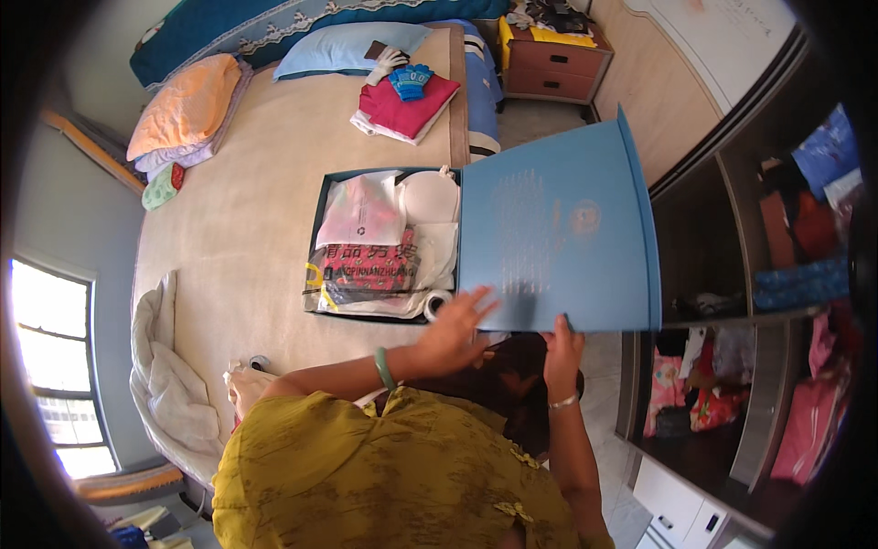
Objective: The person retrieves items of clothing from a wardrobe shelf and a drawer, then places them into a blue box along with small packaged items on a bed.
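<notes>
A blue hinged box (317,206) lies open on the bed, its lid (562,226) folded out to the right. My right hand (564,346) grips the lid's lower edge, thumb on the inner face. My left hand (458,333), slightly blurred and with a green bangle at the wrist, hovers with spread fingers by the box's lower right corner, holding nothing. Inside the box are a pink item in a frosted bag (363,209), a red patterned garment in a clear printed bag (367,271), a pale bra cup (429,197) and a white roll (436,304).
On the bed (254,226) lie folded red clothing (411,113), blue gloves (411,82), a light blue pillow (329,51), an orange pillow (185,103) and a crumpled white quilt (171,370). A nightstand (555,62) stands at the top right; an open wardrobe (699,322) with clothes is at the right.
</notes>
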Demonstrator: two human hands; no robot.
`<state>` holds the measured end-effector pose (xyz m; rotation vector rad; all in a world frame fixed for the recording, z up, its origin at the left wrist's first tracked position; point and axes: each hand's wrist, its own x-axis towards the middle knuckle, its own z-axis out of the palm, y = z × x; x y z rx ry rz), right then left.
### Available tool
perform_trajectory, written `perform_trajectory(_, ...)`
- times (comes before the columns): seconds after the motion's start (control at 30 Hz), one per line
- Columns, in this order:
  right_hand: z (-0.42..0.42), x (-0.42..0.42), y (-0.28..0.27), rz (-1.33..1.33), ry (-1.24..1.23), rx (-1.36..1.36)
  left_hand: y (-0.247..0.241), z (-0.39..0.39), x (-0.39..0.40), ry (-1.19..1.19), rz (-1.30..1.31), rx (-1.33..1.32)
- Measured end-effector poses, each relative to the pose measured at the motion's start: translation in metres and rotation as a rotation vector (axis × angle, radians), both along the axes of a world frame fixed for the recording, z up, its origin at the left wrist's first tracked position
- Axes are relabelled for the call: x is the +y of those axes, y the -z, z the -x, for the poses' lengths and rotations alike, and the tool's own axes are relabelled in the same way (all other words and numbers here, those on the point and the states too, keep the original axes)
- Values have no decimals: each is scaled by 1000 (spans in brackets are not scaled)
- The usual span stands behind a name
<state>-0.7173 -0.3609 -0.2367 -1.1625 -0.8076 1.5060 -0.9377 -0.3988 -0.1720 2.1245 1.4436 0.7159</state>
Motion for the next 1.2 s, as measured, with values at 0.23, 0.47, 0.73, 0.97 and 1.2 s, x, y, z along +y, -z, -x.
perform_trajectory(0.23,79,-17,14,125,-53,264,68,232,-49,-819,-302,13)
perform_trajectory(0.47,117,-25,46,223,-106,476,154,318,-66,-933,395,-704)
perform_trajectory(0.73,127,-53,80,378,-143,342,167,344,-37,-915,470,-484)
perform_trajectory(0.97,118,-56,83,386,-163,402,141,323,-56,-921,253,123)
perform_trajectory(1.2,136,-104,57,448,-422,386,137,342,-159,-1015,285,88)
